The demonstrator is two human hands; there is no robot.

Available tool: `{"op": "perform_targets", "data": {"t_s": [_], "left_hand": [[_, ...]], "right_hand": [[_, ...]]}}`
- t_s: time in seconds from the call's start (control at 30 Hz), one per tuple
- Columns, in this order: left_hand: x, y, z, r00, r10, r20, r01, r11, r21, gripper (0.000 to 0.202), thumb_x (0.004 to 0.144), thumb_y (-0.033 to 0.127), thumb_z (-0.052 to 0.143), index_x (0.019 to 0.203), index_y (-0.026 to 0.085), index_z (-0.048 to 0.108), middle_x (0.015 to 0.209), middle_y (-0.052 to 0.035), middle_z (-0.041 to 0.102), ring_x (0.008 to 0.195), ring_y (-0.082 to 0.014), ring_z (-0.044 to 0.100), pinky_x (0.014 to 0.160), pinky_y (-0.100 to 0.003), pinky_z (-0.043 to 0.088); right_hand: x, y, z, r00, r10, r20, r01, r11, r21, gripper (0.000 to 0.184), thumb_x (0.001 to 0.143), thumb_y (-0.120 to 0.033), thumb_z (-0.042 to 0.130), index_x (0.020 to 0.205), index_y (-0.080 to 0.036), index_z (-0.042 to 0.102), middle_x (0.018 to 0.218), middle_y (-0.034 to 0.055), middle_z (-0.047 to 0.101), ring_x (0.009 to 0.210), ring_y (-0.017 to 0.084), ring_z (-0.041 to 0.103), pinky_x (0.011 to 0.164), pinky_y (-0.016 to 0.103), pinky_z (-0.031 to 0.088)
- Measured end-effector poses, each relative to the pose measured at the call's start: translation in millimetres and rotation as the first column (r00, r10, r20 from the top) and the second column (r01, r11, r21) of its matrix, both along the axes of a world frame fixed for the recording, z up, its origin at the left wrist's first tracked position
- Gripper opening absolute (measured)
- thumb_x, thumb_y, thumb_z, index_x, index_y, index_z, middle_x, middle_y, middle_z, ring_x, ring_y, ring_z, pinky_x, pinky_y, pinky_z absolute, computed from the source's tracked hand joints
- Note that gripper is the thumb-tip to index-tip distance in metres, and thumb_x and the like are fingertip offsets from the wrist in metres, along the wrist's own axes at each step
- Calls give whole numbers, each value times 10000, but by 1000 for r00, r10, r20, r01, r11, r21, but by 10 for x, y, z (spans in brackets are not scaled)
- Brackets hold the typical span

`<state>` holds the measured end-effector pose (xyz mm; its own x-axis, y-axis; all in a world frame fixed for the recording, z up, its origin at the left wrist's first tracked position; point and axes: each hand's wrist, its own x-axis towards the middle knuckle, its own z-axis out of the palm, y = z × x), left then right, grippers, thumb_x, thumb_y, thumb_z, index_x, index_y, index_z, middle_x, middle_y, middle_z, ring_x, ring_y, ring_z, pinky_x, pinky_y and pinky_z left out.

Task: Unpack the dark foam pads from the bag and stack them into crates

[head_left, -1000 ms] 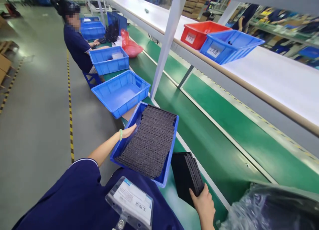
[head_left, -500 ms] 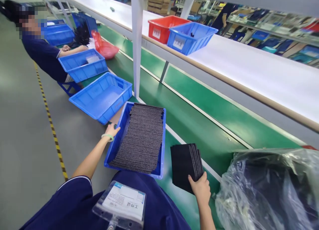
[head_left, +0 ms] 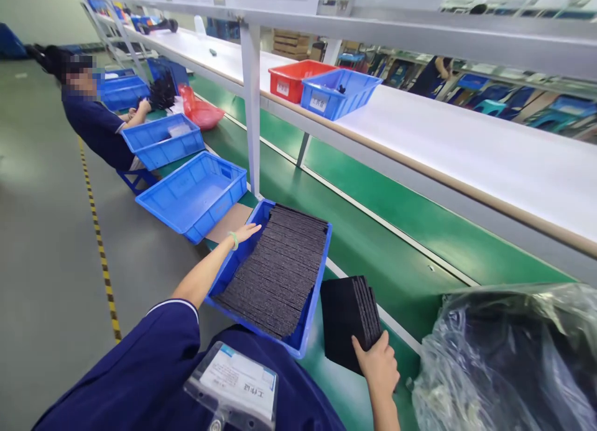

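Observation:
Before me stands a blue bin [head_left: 303, 338], turned at a slant and packed with a long row of thin black foam sheets [head_left: 280, 269] on edge. My left hand [head_left: 248, 231] reaches over its left rim, fingers stretched out and holding nothing, near the left side of the row. To the right of the bin, my right hand [head_left: 379, 364] grips a small stack of black foam sheets [head_left: 347, 319], thumb on the near face. The fingers behind that stack are partly hidden.
A blue bin [head_left: 191, 194] stands on the left beside a piece of cardboard [head_left: 231, 222]. Clear plastic bagging [head_left: 508, 356] fills the right corner. Red [head_left: 289, 83] and blue [head_left: 342, 95] boxes sit on the raised shelf. A co-worker [head_left: 100, 123] sits at far left.
The filled bin has turned and shifted slightly right. My left hand has let go of its left rim and moved right, over the bin, with fingers extended. My right hand keeps its stack.

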<state>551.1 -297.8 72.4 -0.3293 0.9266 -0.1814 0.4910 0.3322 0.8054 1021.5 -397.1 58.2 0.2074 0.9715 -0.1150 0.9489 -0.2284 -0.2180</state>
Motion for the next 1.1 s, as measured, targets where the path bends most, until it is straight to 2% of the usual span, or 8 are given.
{"op": "perform_targets", "data": {"t_s": [0.13, 0.2, 0.33, 0.43, 0.6, 0.73, 0.9, 1.1], "left_hand": [[-163, -329, -122, 992, 62, -109, -68, 996, -49, 710, 833, 494, 536, 1423, 159, 326, 1458, -167, 414, 1341, -278, 395, 1080, -412, 338], [-200, -559, -228, 976, 25, -215, -63, 983, -172, 760, 745, 468, 646, 1379, 140, 386, 1406, -204, 466, 1299, -341, 437, 1043, -439, 371], [-230, -772, -343, 968, -97, -231, 29, 960, -279, 470, 639, 313, 723, 1083, 195, 621, 1091, -123, 690, 1070, -328, 617, 937, -375, 456], [-380, -556, -222, 960, -106, -259, 38, 966, -256, 354, 673, 275, 674, 1021, 220, 633, 1071, -101, 693, 1091, -302, 601, 962, -357, 429], [-552, 116, 100, 945, -85, -314, 35, 987, -159, 428, 799, 355, 556, 1178, 158, 559, 1300, -173, 559, 1260, -305, 467, 1070, -391, 306], [-234, 371, 126, 947, -149, -286, 119, 986, -120, 568, 824, 543, 498, 1227, 144, 532, 1335, -173, 536, 1259, -305, 467, 1061, -382, 308], [248, 180, -56, 943, -187, -274, 153, 978, -141, 727, 752, 682, 514, 1240, 144, 519, 1304, -206, 547, 1220, -389, 479, 1020, -482, 316], [611, -162, -173, 939, -218, -268, 194, 974, -114, 728, 750, 698, 496, 1250, 169, 501, 1268, -185, 555, 1211, -391, 462, 1003, -485, 320]], "right_hand": [[168, 126, 69, 992, -64, -107, 53, 993, -102, 923, 777, -645, 404, 1414, 10, 268, 1190, 311, 535, 1051, 437, 575, 829, 561, 468], [309, 214, 165, 983, -108, -151, 98, 993, -70, 890, 753, -643, 450, 1388, -32, 323, 1187, 273, 555, 1044, 417, 580, 824, 545, 481], [524, 442, 595, 982, -96, -161, 131, 965, 225, 775, 707, -640, 526, 1266, -106, 467, 1088, 223, 591, 991, 419, 579, 807, 562, 483], [485, 639, 1050, 980, 72, -184, 10, 913, 408, 747, 650, -631, 603, 1185, -116, 512, 1014, 187, 585, 967, 401, 571, 827, 524, 486], [65, 959, 1572, 902, 407, -142, -228, 730, 644, 762, 666, -583, 615, 1269, -155, 429, 1138, 149, 514, 1068, 355, 519, 949, 493, 432], [-415, 1233, 1776, 789, 611, -60, -389, 574, 721, 725, 698, -554, 598, 1276, -159, 409, 1137, 135, 503, 1058, 325, 515, 946, 481, 426], [-1161, 1607, 2043, 579, 815, 34, -603, 401, 690, 625, 716, -457, 595, 1245, -180, 408, 1149, 120, 528, 1070, 293, 520, 948, 454, 420], [-2145, 1976, 2115, 166, 975, 145, -883, 81, 461, 560, 706, -307, 571, 1232, -170, 436, 1177, 127, 557, 1091, 291, 520, 952, 446, 396]]}}
